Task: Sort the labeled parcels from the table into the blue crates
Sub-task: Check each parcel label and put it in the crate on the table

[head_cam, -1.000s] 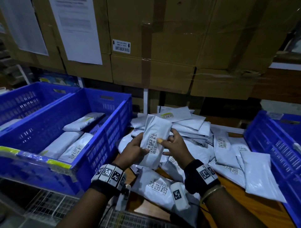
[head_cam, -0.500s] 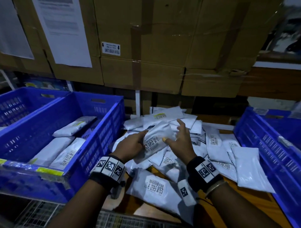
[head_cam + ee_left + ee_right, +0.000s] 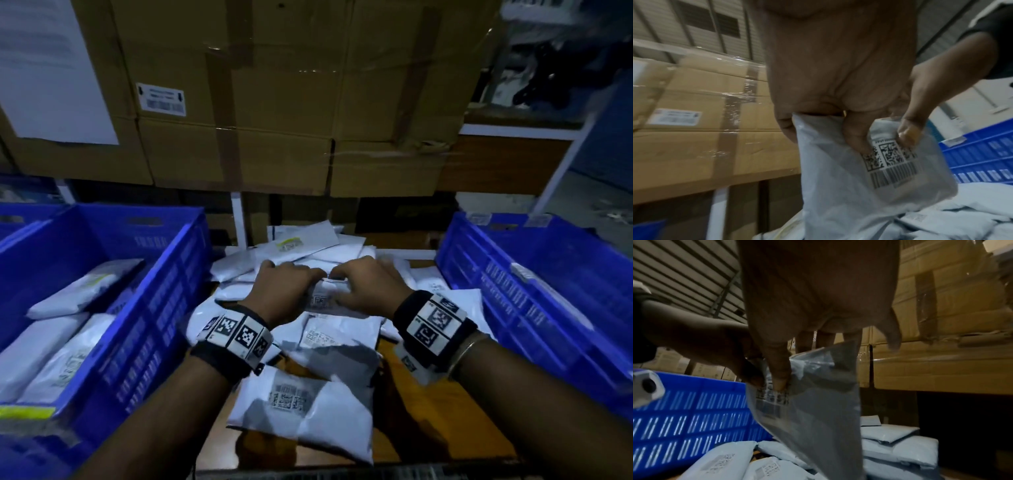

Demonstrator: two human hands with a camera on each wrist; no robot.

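change: parcel [image 3: 869, 170] now lower and flatter over the pile [image 3: 308, 342] than a second ago, label checked (likely) | hands: left hand [image 3: 286, 291] and right hand [image 3: 368, 289] both pinch its top edge | next: left crate [image 3: 161, 308] or right crate [image 3: 513, 308] | material: thin crinkly white poly, soft, barcode label

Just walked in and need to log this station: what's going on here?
A person is sorting white labeled parcels. Both hands, left hand and right hand, pinch the top edge of one parcel above the pile on the table, its barcode label facing them. The left blue crate already holds several parcels; the right blue crate stands beside the pile.
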